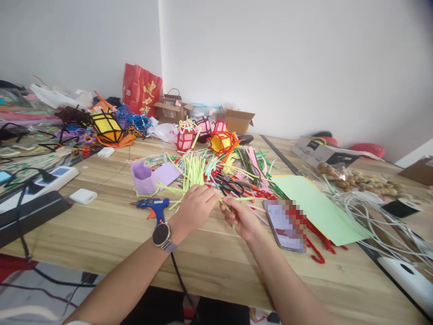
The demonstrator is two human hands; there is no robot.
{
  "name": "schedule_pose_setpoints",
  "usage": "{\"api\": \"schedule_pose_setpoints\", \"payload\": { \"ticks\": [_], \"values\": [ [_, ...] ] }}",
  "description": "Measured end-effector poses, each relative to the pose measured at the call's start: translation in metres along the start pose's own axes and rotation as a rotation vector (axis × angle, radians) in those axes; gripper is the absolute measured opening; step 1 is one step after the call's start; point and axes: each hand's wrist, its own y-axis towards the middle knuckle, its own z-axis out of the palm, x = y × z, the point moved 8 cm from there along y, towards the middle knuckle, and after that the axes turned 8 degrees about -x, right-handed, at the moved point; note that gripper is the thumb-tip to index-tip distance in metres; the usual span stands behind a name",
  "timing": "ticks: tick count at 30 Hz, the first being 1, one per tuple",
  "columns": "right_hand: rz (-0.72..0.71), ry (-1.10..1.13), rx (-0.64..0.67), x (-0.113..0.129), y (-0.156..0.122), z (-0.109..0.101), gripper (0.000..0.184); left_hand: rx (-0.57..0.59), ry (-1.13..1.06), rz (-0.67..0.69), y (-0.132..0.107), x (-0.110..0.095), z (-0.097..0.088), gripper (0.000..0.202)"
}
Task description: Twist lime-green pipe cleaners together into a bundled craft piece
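My left hand [199, 205], a watch on its wrist, is closed on a yellow-green pipe cleaner [221, 201] over the table's middle. My right hand [241, 217] pinches the same pipe cleaner close beside it, and a short end hangs below the fingers. Just beyond lies a bundle of yellow-green pipe cleaners [194, 169]. A purple lantern-like piece [144, 178] with green edging stands to the left, with a flat purple sheet [166, 174] behind it. Left of my wrist rests a blue glue gun [157, 205]. Black-handled scissors [233, 186] lie past my right hand.
A phone [283, 225] and a green sheet [320, 210] lie to the right. Finished lanterns [223, 142] sit at the back, near a red bag [140, 90]. Power strips [42, 187] and white cables [382, 221] flank the wooden table [111, 243].
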Motion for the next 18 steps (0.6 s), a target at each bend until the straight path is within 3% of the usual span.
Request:
{"api": "schedule_pose_setpoints", "payload": {
  "ticks": [2, 3, 7, 10, 12, 16, 18],
  "values": [
    [0.032, 0.006, 0.028, -0.002, 0.0, 0.001, 0.028, 0.001, 0.015, 0.005, -0.001, 0.0, 0.001, 0.021],
    [-0.034, -0.048, 0.011, 0.003, 0.001, -0.001, 0.027, 0.012, 0.009, -0.017, 0.0, 0.003, 0.002, 0.021],
    [-0.55, -0.401, -0.122, 0.039, -0.009, -0.01, 0.016, 0.078, -0.094, -0.136, 0.003, 0.013, 0.005, 0.022],
    [-0.715, -0.523, -0.169, 0.048, -0.017, -0.008, 0.012, 0.106, -0.142, -0.145, 0.004, 0.013, 0.005, 0.022],
    [-0.598, -0.474, -0.183, 0.04, -0.013, -0.009, 0.014, 0.1, -0.109, -0.123, 0.003, 0.012, 0.004, 0.023],
    [-0.055, -0.108, -0.036, 0.002, -0.001, -0.002, 0.026, 0.08, -0.001, -0.024, 0.0, 0.003, 0.004, 0.02],
    [0.054, 0.003, 0.024, -0.004, -0.001, 0.002, 0.027, 0.085, 0.017, -0.016, -0.001, 0.002, 0.005, 0.02]
  ]
}}
